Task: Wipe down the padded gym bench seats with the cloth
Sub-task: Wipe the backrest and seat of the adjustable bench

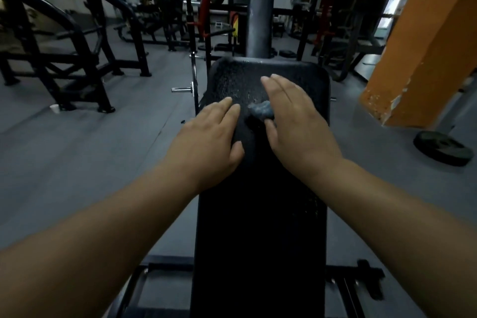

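Note:
A long black padded bench seat [260,214] runs away from me down the middle of the view. A small crumpled blue-grey cloth [260,110] lies on the pad near its far end. My right hand [296,121] rests flat over the cloth's right side, fingers extended, thumb beside it; most of the cloth is hidden under the palm. My left hand [209,142] lies flat on the pad's left edge, fingers together, holding nothing. The far part of the pad [232,77] looks wet or speckled.
An orange pillar [418,46] stands at the right with a black weight plate [442,147] on the floor by it. A grey upright post [259,23] rises beyond the bench. Black machine frames [64,59] fill the left. A white cup [54,109] sits on the grey floor.

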